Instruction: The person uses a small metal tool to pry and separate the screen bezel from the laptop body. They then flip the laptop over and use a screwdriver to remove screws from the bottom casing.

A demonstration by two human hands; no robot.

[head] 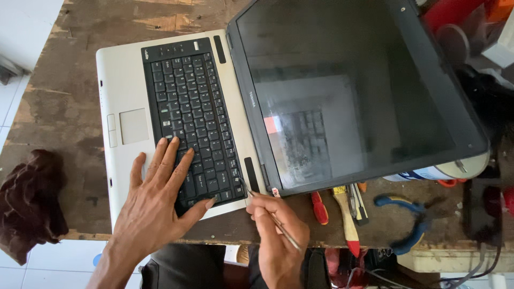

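Worn wooden bench (64, 101) | white tiled floor (32, 267) | brown rag (29, 203)

Person's own body, head view. Two bare hands enter from the lower edge of the frame: left hand (160, 198) at lower left, right hand (278, 235) at lower centre. Both forearms are uncovered, with no sleeves, rings or watch visible. Dark trousers (187, 267) show between them at the bottom edge.

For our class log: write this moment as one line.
left hand: flat on laptop keyboard | right hand: thin metal tool at hinge corner
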